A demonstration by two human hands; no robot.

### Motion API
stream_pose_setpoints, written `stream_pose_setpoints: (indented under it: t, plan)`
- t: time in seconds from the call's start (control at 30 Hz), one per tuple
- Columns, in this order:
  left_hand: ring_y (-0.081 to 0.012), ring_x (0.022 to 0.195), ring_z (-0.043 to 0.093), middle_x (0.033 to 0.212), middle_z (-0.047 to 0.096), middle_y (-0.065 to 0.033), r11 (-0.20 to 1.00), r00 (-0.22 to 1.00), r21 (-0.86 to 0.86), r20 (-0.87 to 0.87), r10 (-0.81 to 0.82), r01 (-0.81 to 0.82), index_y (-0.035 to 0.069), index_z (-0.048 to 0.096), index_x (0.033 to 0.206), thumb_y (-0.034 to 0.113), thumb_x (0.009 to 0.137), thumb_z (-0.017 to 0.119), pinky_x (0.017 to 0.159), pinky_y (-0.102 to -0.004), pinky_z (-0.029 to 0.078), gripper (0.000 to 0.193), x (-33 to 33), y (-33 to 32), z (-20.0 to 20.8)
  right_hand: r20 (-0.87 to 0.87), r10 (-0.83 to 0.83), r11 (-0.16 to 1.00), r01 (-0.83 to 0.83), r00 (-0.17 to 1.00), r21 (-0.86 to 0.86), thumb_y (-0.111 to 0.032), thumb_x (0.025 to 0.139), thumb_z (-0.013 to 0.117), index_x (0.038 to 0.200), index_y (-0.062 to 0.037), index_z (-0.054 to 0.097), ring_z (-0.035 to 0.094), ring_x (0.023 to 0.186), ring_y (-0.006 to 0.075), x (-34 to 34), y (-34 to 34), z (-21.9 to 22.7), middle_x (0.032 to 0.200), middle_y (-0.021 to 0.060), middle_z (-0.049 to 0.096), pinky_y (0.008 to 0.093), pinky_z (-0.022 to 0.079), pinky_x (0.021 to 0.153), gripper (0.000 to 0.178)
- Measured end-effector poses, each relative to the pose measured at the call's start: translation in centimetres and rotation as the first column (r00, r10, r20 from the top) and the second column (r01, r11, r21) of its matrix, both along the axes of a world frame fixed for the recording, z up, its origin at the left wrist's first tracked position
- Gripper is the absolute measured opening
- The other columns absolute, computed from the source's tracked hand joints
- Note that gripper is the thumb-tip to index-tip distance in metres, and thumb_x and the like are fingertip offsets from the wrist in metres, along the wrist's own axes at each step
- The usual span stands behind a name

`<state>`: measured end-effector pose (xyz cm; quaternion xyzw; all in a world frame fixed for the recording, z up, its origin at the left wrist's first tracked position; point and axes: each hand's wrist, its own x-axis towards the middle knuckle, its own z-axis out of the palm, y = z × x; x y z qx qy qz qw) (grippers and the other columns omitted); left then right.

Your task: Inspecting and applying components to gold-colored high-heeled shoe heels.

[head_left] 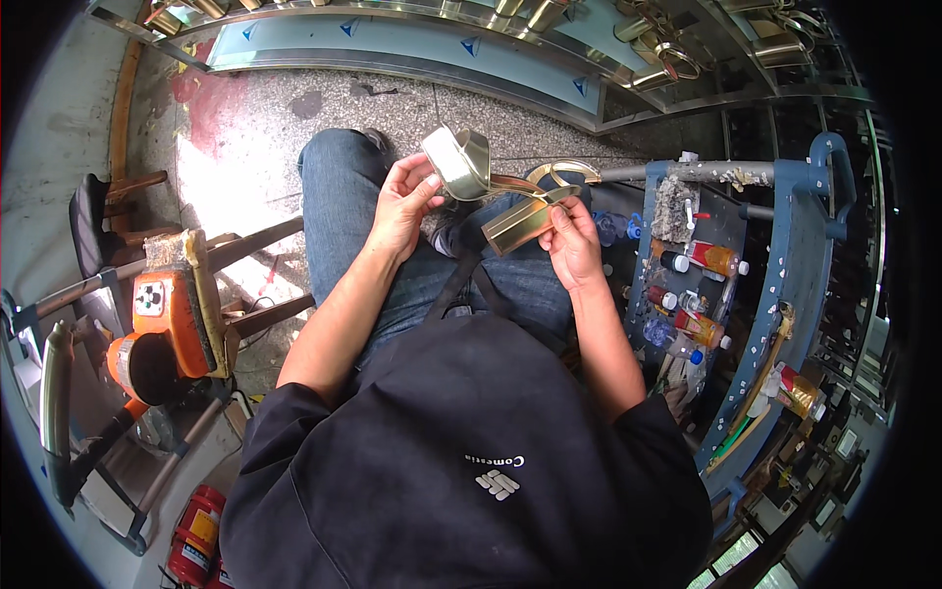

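Note:
A shiny gold high-heeled sandal (510,184) lies sideways above my lap, held between both hands. It has a thick platform toe, a wide toe band and a long block heel. My left hand (400,208) grips the platform at the toe end, thumb on its near side. At the other end, my right hand (572,241) pinches the back of the shoe where the block heel (520,226) meets the heel seat. A thin looped ankle strap (566,173) stands up beyond the right fingers. My right palm hides part of the heel end.
Ahead stands a metal rack (412,49) bearing similar gold shoes. To the right, a blue-framed cart (800,245) holds several bottles (716,258). On the left are an orange machine (165,304), metal bars and a red fire extinguisher (196,535). Speckled floor (265,128) shows beyond my knees.

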<state>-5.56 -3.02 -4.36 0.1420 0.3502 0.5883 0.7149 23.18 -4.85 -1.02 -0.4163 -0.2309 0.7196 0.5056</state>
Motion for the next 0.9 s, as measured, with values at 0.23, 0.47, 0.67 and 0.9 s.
stream_pose_setpoints:
  t: [0.23,0.47,0.67,0.9]
  plan:
    - [-0.0125,0.097,0.067,0.124,0.067,-0.0096,1.0,0.999,0.007,0.035,0.006,-0.006,0.008,0.055,0.133,0.0,0.094,0.072,0.078,-0.0212,0.056,0.043,-0.4,-0.4,0.6,0.047,0.016,0.999,-0.019,0.999,0.046,-0.009,0.102,0.065,0.117,-0.01,0.056,0.054,0.068,0.0089,-0.4,-0.1,0.7,0.1,0.0022,0.065,0.0231,0.042,0.061,0.017]
    - [-0.013,0.097,0.066,0.124,0.067,-0.0093,0.998,1.0,0.066,0.001,-0.006,0.006,0.008,0.054,0.134,0.001,0.094,0.072,0.08,-0.023,0.056,0.045,-0.7,-0.8,0.2,0.062,0.037,0.999,-0.037,0.997,-0.001,-0.01,0.103,0.062,0.12,-0.0092,0.057,0.054,0.069,0.0087,-0.9,-0.7,0.5,0.098,0.0019,0.063,0.0225,0.042,0.062,0.017]
    - [-0.0127,0.096,0.066,0.121,0.067,-0.0105,0.998,0.999,0.053,-0.033,-0.023,0.024,0.007,0.054,0.134,0.002,0.094,0.072,0.079,-0.023,0.056,0.044,-0.8,-0.8,0.3,0.077,0.052,0.999,-0.051,0.996,-0.006,-0.009,0.102,0.063,0.122,-0.007,0.059,0.053,0.067,0.0085,-0.6,-1.0,0.4,0.094,0.0024,0.063,0.0221,0.042,0.059,0.02]
    - [-0.015,0.099,0.066,0.123,0.066,-0.0091,0.996,0.996,-0.036,0.004,-0.086,0.086,0.008,0.052,0.137,0.011,0.099,0.069,0.084,-0.0265,0.056,0.041,-0.9,-0.4,-1.5,0.248,-0.03,0.998,0.018,0.968,0.053,-0.008,0.098,0.069,0.122,-0.0038,0.06,0.052,0.064,0.0081,-1.8,-0.6,3.9,0.091,0.0037,0.064,0.0212,0.042,0.055,0.026]
